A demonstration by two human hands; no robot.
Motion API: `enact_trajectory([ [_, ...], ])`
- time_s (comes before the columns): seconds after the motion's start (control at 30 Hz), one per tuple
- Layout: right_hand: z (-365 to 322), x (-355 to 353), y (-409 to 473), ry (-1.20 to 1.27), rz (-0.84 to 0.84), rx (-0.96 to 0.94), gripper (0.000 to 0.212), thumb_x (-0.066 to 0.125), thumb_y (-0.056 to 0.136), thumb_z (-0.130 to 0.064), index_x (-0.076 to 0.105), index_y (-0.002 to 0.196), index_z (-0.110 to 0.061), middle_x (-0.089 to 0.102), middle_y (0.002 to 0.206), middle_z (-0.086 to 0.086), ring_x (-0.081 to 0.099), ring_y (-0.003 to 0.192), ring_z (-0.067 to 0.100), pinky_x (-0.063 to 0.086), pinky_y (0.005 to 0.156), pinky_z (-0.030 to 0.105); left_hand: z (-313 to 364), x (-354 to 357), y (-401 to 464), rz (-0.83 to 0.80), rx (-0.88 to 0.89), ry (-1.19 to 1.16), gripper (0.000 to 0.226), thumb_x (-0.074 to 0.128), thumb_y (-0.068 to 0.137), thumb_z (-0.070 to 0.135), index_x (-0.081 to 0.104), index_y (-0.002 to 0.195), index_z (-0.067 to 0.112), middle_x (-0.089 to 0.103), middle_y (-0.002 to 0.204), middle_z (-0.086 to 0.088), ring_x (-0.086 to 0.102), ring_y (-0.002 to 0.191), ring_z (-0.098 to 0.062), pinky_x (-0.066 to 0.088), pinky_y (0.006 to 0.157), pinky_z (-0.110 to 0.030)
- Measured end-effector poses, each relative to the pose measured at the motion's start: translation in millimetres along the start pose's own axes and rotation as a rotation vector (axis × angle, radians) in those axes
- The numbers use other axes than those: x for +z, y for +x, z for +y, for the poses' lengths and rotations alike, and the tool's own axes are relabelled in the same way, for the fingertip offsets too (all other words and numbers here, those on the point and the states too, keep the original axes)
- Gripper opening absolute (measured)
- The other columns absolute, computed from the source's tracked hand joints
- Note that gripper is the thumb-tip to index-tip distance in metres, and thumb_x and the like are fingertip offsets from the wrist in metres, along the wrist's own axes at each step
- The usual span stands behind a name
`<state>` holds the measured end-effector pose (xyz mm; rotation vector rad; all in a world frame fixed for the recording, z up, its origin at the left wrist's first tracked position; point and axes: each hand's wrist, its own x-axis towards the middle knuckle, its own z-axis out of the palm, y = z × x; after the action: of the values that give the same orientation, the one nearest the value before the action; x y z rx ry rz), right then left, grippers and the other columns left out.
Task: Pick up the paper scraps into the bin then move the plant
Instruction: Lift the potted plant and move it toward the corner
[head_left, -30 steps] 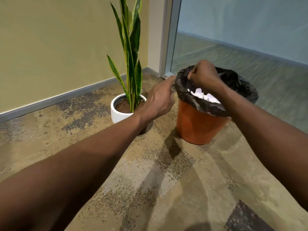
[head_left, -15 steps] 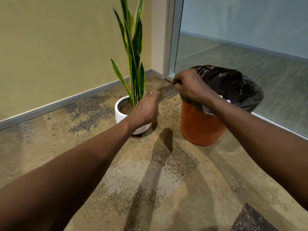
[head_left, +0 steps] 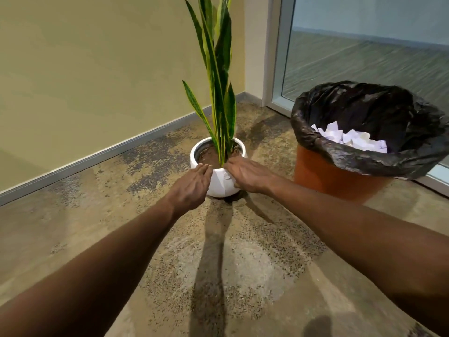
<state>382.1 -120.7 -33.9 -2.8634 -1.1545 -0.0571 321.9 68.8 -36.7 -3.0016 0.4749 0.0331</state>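
A tall green snake plant (head_left: 217, 76) grows from a round white pot (head_left: 222, 182) standing on the floor near the room's corner. My left hand (head_left: 192, 186) is at the pot's near left side, fingers stretched out. My right hand (head_left: 247, 175) lies flat against the pot's near right rim, fingers straight. Neither hand is closed around the pot. To the right stands an orange bin (head_left: 323, 176) lined with a black bag (head_left: 364, 113); white paper scraps (head_left: 349, 138) lie inside it.
A beige wall with a grey skirting board (head_left: 97, 156) runs behind the plant on the left. A glass partition (head_left: 364, 45) with a metal frame stands behind the bin. Mottled brown floor (head_left: 230, 263) stretches towards me.
My right hand has left the bin's rim and come down to the pot's right side. My left hand has moved to the pot's left side. The view has shifted left, closer to the plant.
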Motion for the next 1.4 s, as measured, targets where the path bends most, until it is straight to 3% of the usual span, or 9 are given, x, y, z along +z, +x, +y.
enact_trajectory([
  [0.13, 4.9, 13.8, 15.3, 0.041, 0.072, 0.002, 0.044, 0.079, 0.079, -0.012, 0.052, 0.113, -0.010, 0.057, 0.109, 0.010, 0.047, 0.093, 0.020, 0.038, 0.073, 0.030, -1.0, 4.1, 17.0, 0.084, 0.017, 0.012, 0.049, 0.056, 0.098, 0.024, 0.039, 0.138, 0.002, 0.048, 0.136, -0.018, 0.047, 0.120, -0.028, 0.043, 0.104, -0.038],
  [0.23, 15.6, 18.3, 22.3, 0.022, 0.042, -0.005, 0.023, 0.074, 0.086, -0.012, 0.053, 0.097, -0.012, 0.060, 0.099, 0.005, 0.044, 0.082, 0.014, 0.037, 0.069, 0.027, -3.7, 3.4, 32.5, 0.067, 0.012, -0.015, 0.059, 0.070, 0.088, 0.029, 0.043, 0.135, 0.005, 0.052, 0.131, -0.013, 0.049, 0.114, -0.026, 0.048, 0.097, -0.038],
  [0.47, 39.0, 23.3, 33.2, 0.135, -0.039, 0.021, 0.039, 0.054, 0.098, -0.011, 0.038, 0.065, -0.023, 0.061, 0.068, -0.002, 0.042, 0.051, 0.004, 0.037, 0.045, 0.016, -8.1, 14.8, 57.1, 0.013, 0.023, -0.122, 0.057, 0.075, 0.082, 0.038, 0.052, 0.126, 0.009, 0.068, 0.105, -0.012, 0.059, 0.084, -0.024, 0.049, 0.071, -0.033],
  [0.6, 36.2, 25.9, 35.6, 0.213, -0.016, 0.049, 0.045, 0.052, 0.093, 0.001, 0.032, 0.061, -0.023, 0.048, 0.055, -0.004, 0.038, 0.049, 0.005, 0.039, 0.055, 0.004, -14.6, 20.2, 65.0, 0.033, 0.067, -0.165, 0.048, 0.075, 0.083, 0.033, 0.054, 0.119, 0.009, 0.068, 0.098, -0.012, 0.052, 0.073, -0.021, 0.041, 0.063, -0.029],
  [0.87, 10.4, 8.5, 40.3, 0.172, 0.000, 0.054, 0.037, 0.055, 0.092, -0.004, 0.036, 0.067, -0.024, 0.038, 0.059, -0.010, 0.029, 0.051, 0.004, 0.020, 0.054, 0.011, -37.5, -5.7, 49.7, 0.053, 0.100, -0.163, 0.030, 0.069, 0.089, 0.025, 0.059, 0.112, 0.010, 0.072, 0.093, -0.011, 0.057, 0.063, -0.018, 0.044, 0.054, -0.024],
  [0.97, -7.7, -39.7, 39.4, 0.166, 0.023, 0.069, 0.033, 0.047, 0.095, -0.002, 0.037, 0.070, -0.023, 0.032, 0.061, -0.007, 0.033, 0.056, 0.012, 0.041, 0.068, 0.025, -43.7, -54.8, 35.0, 0.053, 0.081, -0.169, 0.027, 0.064, 0.091, 0.024, 0.059, 0.116, 0.013, 0.072, 0.098, -0.007, 0.066, 0.073, -0.018, 0.055, 0.060, -0.028],
  [1.13, -37.1, -172.5, 25.1, 0.216, 0.043, 0.101, 0.039, 0.061, 0.085, 0.006, 0.041, 0.067, -0.024, 0.046, 0.064, -0.003, 0.032, 0.052, 0.006, 0.047, 0.061, 0.028, -52.4, -179.6, 5.6, 0.014, 0.097, -0.162, 0.029, 0.059, 0.094, 0.023, 0.059, 0.122, 0.017, 0.069, 0.103, -0.003, 0.065, 0.079, -0.018, 0.058, 0.068, -0.033],
  [1.23, -47.3, -265.6, 19.3, 0.192, -0.033, 0.115, 0.021, 0.075, 0.074, -0.002, 0.060, 0.073, -0.017, 0.064, 0.079, 0.000, 0.054, 0.069, 0.015, 0.044, 0.076, 0.024, -56.9, -275.3, -7.8, -0.006, 0.125, -0.176, 0.027, 0.068, 0.089, 0.023, 0.063, 0.115, 0.017, 0.071, 0.101, -0.005, 0.066, 0.083, -0.022, 0.054, 0.070, -0.035],
  [1.4, -62.0, -445.8, 18.4, 0.155, -0.068, 0.139, 0.012, 0.070, 0.074, -0.006, 0.064, 0.078, -0.016, 0.065, 0.086, 0.000, 0.055, 0.080, 0.019, 0.049, 0.079, 0.035, -68.8, -452.9, -23.7, -0.018, 0.147, -0.160, 0.036, 0.076, 0.082, 0.027, 0.064, 0.114, 0.016, 0.071, 0.107, -0.007, 0.066, 0.092, -0.027, 0.055, 0.074, -0.037],
])
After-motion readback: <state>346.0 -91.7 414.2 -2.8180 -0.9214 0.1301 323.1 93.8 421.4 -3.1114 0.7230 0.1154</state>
